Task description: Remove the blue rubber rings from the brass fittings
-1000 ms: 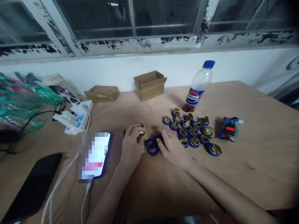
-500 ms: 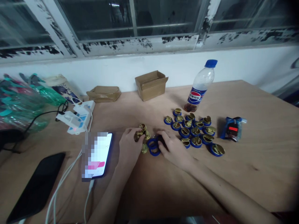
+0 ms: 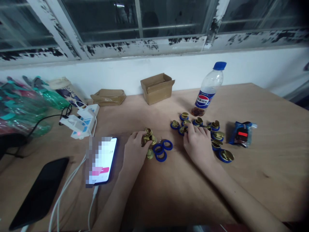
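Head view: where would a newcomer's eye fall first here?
Probably on the glowing phone, lying on the table to the left of the left hand. Next, the gold-and-blue pieces clustered around the right hand, with loose blue rings between the hands. The blue-capped bottle stands behind that cluster.

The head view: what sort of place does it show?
Probably an indoor table used as makeshift workspace: loose blue rings and gold-coloured pieces, a power strip, a window behind.

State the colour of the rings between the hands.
The rings are blue, clearest in the head view.
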Tool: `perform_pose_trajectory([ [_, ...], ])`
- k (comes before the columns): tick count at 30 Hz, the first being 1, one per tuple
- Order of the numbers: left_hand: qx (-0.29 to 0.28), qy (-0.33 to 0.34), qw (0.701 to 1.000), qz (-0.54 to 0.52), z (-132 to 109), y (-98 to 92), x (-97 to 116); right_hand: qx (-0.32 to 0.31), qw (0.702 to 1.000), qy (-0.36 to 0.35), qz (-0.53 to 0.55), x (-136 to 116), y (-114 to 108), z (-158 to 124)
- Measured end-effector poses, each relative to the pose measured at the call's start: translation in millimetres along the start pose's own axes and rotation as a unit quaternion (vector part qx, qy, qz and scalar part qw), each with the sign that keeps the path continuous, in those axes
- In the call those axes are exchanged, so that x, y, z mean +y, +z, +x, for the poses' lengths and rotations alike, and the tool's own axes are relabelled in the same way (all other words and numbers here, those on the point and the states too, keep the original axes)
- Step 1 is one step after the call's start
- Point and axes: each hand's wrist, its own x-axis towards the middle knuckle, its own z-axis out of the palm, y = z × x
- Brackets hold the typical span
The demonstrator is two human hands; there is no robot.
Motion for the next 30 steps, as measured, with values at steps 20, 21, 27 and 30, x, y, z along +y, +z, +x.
perform_pose_trajectory([
  [20,-0.018,0.021,1.0,0.01,-1,0.9,2,-0.062,0.997,0.035,-0.02,0,-1,-1],
  [21,-0.016,0.021,1.0,0.005,-1,1.0,2,-0.062,0.997,0.036,-0.013,0,0,-1],
  [27,0.053,0.03,0.997,-0.056,-2,-1.1,3,-0.018,0.999,0.029,0.024,9,7,2],
  [30,0.098,0.021,0.992,-0.076,-1,-4.9,6,0.015,0.998,0.032,0.047,13,9,2],
])
